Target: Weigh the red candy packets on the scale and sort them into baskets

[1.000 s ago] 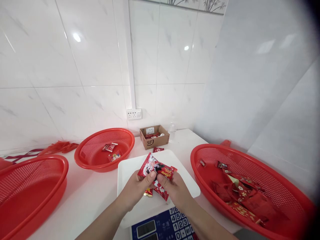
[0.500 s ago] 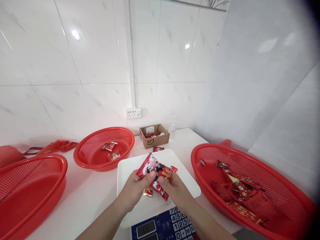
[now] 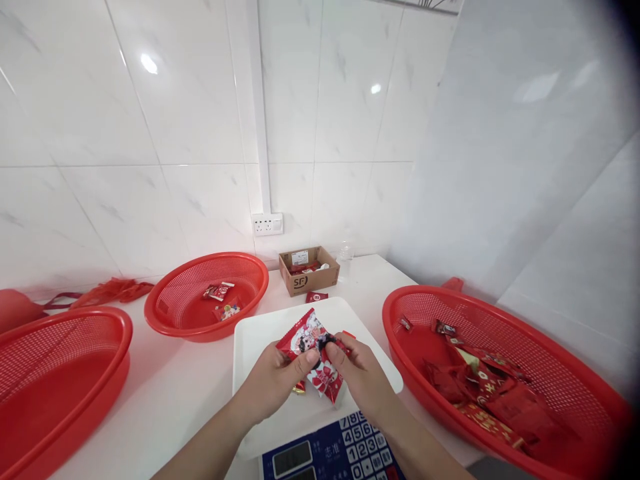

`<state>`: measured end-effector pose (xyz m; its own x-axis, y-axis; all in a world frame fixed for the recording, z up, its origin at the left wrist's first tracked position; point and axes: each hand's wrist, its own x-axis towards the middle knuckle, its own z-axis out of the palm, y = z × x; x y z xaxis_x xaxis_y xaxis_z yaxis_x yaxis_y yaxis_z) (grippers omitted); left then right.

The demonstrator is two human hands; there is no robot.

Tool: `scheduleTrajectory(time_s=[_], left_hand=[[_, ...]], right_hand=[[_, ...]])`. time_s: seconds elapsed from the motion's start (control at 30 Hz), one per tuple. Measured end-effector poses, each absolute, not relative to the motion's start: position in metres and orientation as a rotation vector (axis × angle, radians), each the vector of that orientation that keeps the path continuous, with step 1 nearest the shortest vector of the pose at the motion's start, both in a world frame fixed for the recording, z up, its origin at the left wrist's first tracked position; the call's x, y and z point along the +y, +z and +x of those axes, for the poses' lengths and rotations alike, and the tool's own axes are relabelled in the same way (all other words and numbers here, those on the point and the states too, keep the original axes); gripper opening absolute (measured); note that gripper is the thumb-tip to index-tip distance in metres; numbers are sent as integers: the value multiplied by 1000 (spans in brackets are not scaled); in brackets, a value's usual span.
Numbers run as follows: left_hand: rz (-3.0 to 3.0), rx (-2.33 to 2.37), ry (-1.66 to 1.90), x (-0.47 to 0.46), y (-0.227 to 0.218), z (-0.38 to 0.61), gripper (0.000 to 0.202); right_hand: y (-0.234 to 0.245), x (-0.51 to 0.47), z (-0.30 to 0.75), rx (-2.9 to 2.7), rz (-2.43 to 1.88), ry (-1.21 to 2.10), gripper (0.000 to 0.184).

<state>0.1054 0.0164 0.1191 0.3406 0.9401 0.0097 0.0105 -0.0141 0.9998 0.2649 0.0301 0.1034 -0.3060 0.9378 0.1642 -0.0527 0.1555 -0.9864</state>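
Observation:
Both hands hold a red candy packet point(image 3: 325, 379) with a printed cartoon figure, tilted above the white scale tray point(image 3: 260, 327). My left hand point(image 3: 274, 381) pinches its left side with the thumb on top. On the other side, my right hand point(image 3: 361, 373) is closed on the packet's right part, its thumb pressing near the middle. Beneath the packet, a small gold-wrapped candy point(image 3: 299, 387) lies partly hidden on the tray. A bit of another red wrapper shows behind my right fingers. The scale's blue keypad panel point(image 3: 330, 450) is in front.
A red basket point(image 3: 400, 300) with several red packets stands at the right. Another red basket point(image 3: 160, 320) with a few packets is at back left, and a third point(image 3: 120, 333) at far left. An SF cardboard box point(image 3: 313, 283) stands behind the tray, a red packet point(image 3: 317, 297) before it.
The packet has turned slightly in my hands, and my right thumb and fingers have shifted up and right over its right part. The view has moved a little.

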Motion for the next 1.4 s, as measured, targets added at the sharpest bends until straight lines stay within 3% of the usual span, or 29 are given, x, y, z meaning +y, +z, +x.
scheduleTrajectory(time_s=[0.2,0.67,0.9,1.4], left_hand=[[1498,979,987,16,116,108,53],[1394,941,1080,15,121,109,44],[1404,902,1063,16,123,110,48],[1535,947,905,17,112,106,49]], right_hand=[[110,26,261,-1624,-912,1108,36],[110,25,260,-1647,-853,1222,37],[110,24,260,-1631,-849,1292,36],[103,29,259,-1586,-1016,1071,38]])
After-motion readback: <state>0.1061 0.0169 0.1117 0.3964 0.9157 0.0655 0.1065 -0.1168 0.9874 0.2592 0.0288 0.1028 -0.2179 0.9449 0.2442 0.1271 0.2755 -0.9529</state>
